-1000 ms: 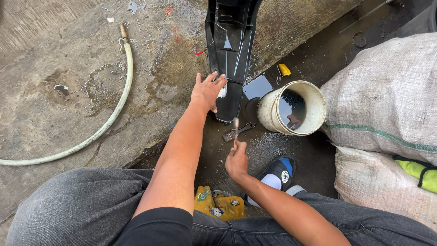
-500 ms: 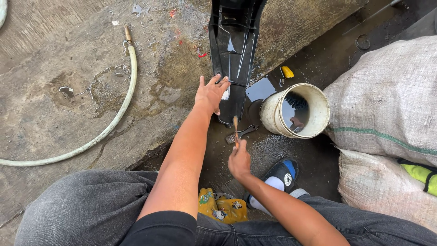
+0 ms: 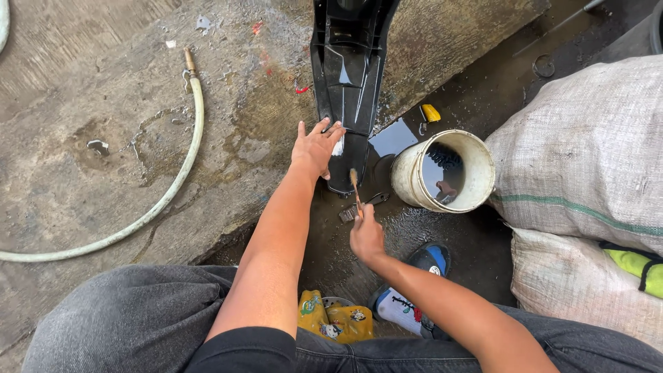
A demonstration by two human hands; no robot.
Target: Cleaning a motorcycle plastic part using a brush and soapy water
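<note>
Rough, stained concrete [image 3: 103,103] fills the left and top of the view; lower right of it sits a darker, wet strip of ground [image 3: 476,242] with a sheen of water. Two woven grey sacks [image 3: 587,152] crowd the right edge, both cut off by the frame; a bit of yellow-green material [image 3: 632,262] shows between them, its kind unclear.

Grey trousers [image 3: 124,324] of the seated person span the bottom. A long black plastic panel [image 3: 349,62] lies across the concrete edge, its upper end cut off at the top of frame, its narrow lower tip reaching the wet strip. A pale hose [image 3: 173,186] curves over the concrete, brass fitting at its upper end, the other end running out of the left edge.

A cream bucket [image 3: 449,173] lies tilted just right of the panel's tip, mouth facing the camera; dark contents inside are hard to make out. A foot in a blue-and-black sandal [image 3: 428,261] rests below it. A crumpled yellow packet [image 3: 335,319] lies between the legs, partly hidden.

Left hand [image 3: 318,148]: open, fingers spread, pressed flat on the panel near its lower tip. Right hand [image 3: 366,235]: closed around a small brush [image 3: 354,183], bristles up beside the panel's tip; handle hidden in the fist. A small dark metal object [image 3: 373,200] lies just beside it, unidentifiable. A small yellow item [image 3: 430,112] sits by the panel's right edge.
</note>
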